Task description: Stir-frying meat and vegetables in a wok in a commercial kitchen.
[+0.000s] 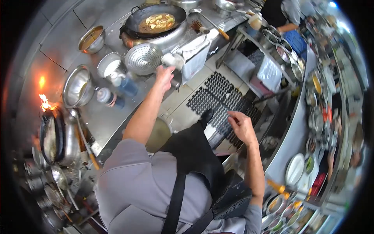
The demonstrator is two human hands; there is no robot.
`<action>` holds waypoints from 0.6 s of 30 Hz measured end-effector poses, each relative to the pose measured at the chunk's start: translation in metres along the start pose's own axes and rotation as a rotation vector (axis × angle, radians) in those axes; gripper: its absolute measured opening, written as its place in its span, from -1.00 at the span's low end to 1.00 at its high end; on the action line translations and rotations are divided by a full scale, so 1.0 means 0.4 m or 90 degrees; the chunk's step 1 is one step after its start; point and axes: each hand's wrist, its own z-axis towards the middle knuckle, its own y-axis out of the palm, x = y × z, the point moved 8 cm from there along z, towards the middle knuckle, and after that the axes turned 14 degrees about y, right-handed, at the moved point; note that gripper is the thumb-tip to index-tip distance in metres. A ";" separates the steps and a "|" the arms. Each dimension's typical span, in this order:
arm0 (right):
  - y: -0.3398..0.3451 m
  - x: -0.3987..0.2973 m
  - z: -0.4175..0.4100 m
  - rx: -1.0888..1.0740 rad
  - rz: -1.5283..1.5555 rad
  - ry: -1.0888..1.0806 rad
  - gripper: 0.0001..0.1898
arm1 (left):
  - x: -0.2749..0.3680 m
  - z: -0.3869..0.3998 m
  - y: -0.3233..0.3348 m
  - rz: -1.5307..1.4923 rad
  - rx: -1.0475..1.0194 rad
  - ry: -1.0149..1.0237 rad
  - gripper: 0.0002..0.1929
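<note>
My left hand (165, 77) reaches over the edge of the steel range, beside a round perforated strainer (143, 58) and a crumpled white cloth (173, 60). Whether its fingers grip anything is unclear. Over the black perforated floor mat (210, 96), my right hand (244, 128) hangs with loosely bent fingers and nothing in it. Beyond the strainer, a black wok (133, 25) holds brown broth with cut vegetables (160, 21). A steel pot with white contents (111, 66) and squeeze bottles (106, 97) stand left of the strainer.
Flames (44, 102) rise by another dark wok (52, 137) at left. Two steel bowls (76, 87) (92, 39) sit on the range. A long-handled ladle (210, 22) lies at the back. A trolley (263, 48) carries several containers near another person's arm (287, 27).
</note>
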 end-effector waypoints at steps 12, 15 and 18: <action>-0.091 0.119 1.290 0.142 -0.170 -0.164 -0.58 | -0.233 0.230 -0.031 0.481 0.352 -0.028 -0.30; 0.005 0.154 1.578 0.046 -0.270 -0.106 -0.34 | -0.173 0.270 0.018 0.579 0.344 -0.036 -0.26; 0.099 0.194 1.766 -0.100 -0.301 -0.066 -0.20 | -0.167 0.263 0.039 0.344 0.365 0.067 -0.29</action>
